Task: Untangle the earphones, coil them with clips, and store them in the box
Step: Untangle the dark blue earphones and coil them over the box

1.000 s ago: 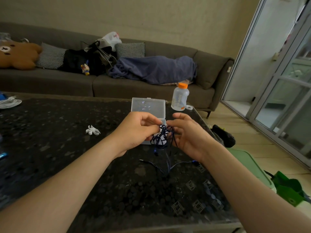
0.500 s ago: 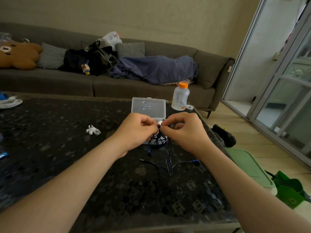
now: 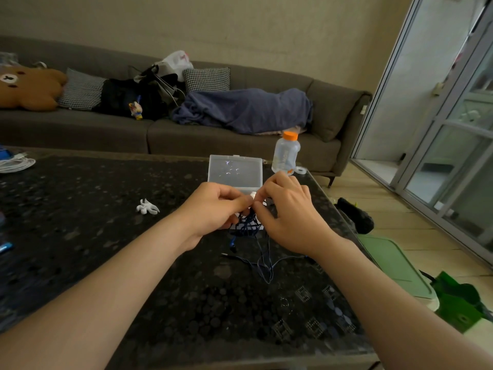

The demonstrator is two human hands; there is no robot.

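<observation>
Since a second ago, right hand (image 3: 290,212) has closed in on left hand (image 3: 213,209); fingertips of both now meet, pinching a white clip (image 3: 253,194). Dark blue earphones (image 3: 248,225) hang bunched directly beneath that pinch, in front of the open clear plastic box (image 3: 234,169), with loose cable trailing onto the black speckled table (image 3: 106,236). Spare clip (image 3: 147,206) lies well apart to the left. Orange-capped bottle (image 3: 285,156) stands near the box. Grey sofa (image 3: 80,129) with blue blanket (image 3: 245,108) runs behind.
</observation>
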